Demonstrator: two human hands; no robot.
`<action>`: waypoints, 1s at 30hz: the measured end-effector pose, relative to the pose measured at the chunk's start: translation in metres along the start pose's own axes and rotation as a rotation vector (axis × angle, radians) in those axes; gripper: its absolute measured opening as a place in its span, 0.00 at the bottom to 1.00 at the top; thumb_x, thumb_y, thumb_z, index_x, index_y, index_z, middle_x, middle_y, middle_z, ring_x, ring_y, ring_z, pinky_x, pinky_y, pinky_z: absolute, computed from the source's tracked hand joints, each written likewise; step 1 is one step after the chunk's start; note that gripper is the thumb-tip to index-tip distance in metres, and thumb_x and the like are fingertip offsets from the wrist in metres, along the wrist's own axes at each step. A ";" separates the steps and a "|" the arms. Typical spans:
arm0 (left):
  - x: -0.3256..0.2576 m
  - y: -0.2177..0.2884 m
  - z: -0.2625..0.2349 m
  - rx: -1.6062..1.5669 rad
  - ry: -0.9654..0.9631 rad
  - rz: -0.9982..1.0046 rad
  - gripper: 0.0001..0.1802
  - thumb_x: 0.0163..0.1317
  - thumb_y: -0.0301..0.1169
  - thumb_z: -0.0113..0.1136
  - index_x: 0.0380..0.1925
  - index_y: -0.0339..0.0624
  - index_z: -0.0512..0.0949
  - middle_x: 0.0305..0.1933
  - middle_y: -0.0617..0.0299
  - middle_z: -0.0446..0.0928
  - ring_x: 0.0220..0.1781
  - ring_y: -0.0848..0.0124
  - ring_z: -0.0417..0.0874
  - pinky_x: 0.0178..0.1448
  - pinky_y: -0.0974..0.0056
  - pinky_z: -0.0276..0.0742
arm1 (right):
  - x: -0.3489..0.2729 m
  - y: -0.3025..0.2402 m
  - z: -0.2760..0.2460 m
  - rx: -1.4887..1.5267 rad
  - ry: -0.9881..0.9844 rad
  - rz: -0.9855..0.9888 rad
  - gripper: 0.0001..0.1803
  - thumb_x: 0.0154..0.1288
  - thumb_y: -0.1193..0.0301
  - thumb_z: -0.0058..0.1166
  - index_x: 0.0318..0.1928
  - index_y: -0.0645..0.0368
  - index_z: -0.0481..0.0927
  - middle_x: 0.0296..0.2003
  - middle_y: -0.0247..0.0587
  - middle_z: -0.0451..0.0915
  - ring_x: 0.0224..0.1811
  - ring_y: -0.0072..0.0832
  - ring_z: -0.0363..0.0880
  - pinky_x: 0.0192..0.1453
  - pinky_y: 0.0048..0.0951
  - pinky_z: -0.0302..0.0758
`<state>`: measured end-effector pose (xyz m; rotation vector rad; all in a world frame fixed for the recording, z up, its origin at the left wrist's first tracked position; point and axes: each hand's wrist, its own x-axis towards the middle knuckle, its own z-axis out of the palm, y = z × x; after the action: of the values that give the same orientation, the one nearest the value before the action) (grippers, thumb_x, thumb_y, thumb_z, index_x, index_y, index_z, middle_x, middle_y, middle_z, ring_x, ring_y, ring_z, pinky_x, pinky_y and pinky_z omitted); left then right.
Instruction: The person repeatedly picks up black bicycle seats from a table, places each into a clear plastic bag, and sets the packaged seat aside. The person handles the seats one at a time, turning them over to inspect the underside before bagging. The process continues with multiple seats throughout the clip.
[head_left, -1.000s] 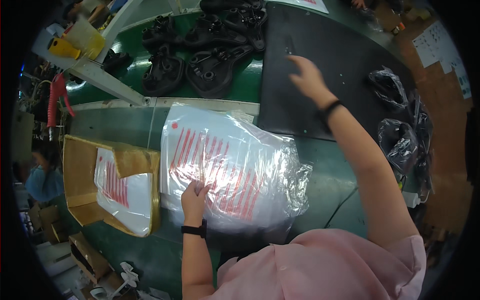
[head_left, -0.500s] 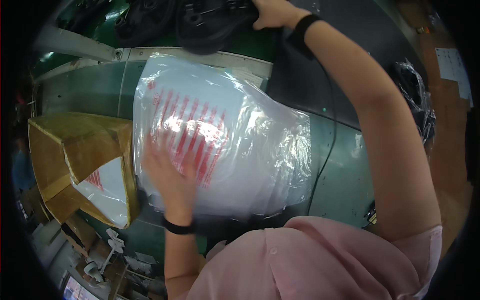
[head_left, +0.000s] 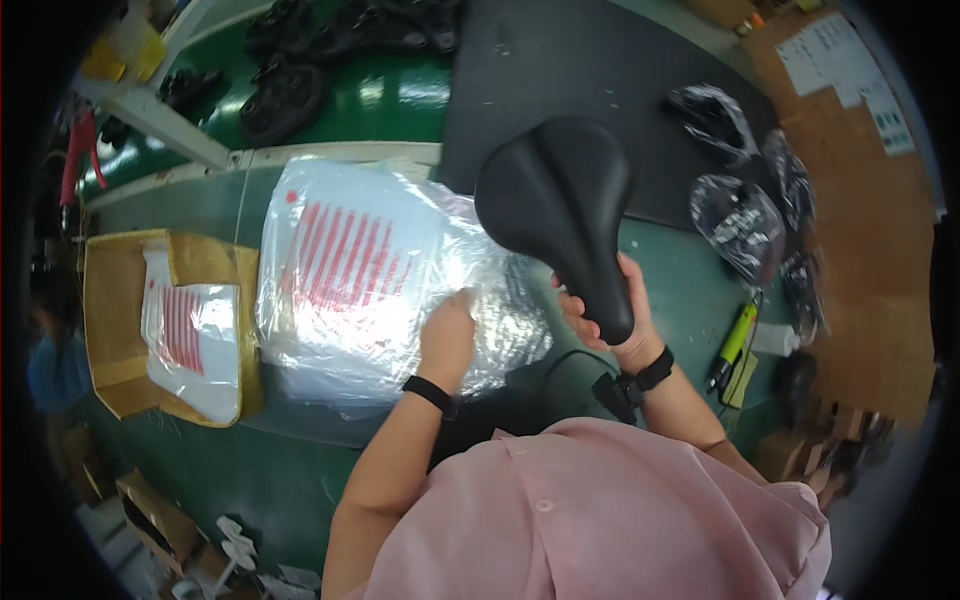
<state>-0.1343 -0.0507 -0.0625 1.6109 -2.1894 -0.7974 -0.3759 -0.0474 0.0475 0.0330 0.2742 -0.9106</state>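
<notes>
Seemingly starting bagging, our right hand point(head_left: 636, 334) clasps a black saddle point(head_left: 560, 190), our curled left hand point(head_left: 448, 335), hold unclear, at plastic bags point(head_left: 365, 290), one likely needing opening.

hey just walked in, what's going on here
A person in a pink shirt holds a black bicycle saddle by its narrow nose in the right hand. The left hand is on a stack of clear plastic bags with red print; whether it grips one is unclear. The held saddle is unbagged. More black saddles lie beyond the bags, and black items in clear plastic sit to the right.
</notes>
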 end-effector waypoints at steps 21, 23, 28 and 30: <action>-0.047 -0.023 -0.018 -1.096 -0.014 -0.343 0.12 0.62 0.28 0.59 0.44 0.36 0.82 0.26 0.71 0.77 0.26 0.83 0.70 0.34 0.75 0.68 | -0.103 0.057 -0.089 -1.172 0.668 -0.103 0.34 0.51 0.57 0.70 0.53 0.64 0.75 0.44 0.40 0.81 0.44 0.30 0.80 0.49 0.33 0.76; -0.048 -0.017 -0.015 -1.007 -0.003 -0.306 0.11 0.62 0.28 0.60 0.42 0.36 0.83 0.27 0.70 0.77 0.27 0.82 0.72 0.34 0.74 0.68 | -0.101 0.060 -0.076 -0.915 0.604 -0.087 0.31 0.53 0.59 0.68 0.53 0.64 0.75 0.44 0.39 0.81 0.43 0.27 0.80 0.48 0.30 0.77; -0.037 -0.002 -0.009 -0.675 0.184 -0.239 0.12 0.61 0.31 0.63 0.39 0.33 0.83 0.24 0.67 0.77 0.24 0.81 0.72 0.28 0.73 0.66 | -0.092 0.076 -0.046 -0.515 0.384 -0.070 0.32 0.55 0.61 0.67 0.57 0.63 0.71 0.42 0.38 0.80 0.39 0.26 0.80 0.45 0.28 0.78; -0.032 0.007 -0.011 -0.705 0.165 -0.282 0.11 0.61 0.33 0.62 0.34 0.34 0.82 0.21 0.67 0.76 0.21 0.79 0.70 0.27 0.72 0.65 | -0.080 0.087 -0.036 -0.715 0.355 -0.209 0.33 0.54 0.67 0.68 0.58 0.64 0.69 0.43 0.38 0.79 0.43 0.29 0.80 0.51 0.31 0.77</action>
<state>-0.1229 -0.0215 -0.0467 1.5335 -1.3456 -1.2795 -0.3620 0.0727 0.0254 -0.5065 0.9352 -0.9678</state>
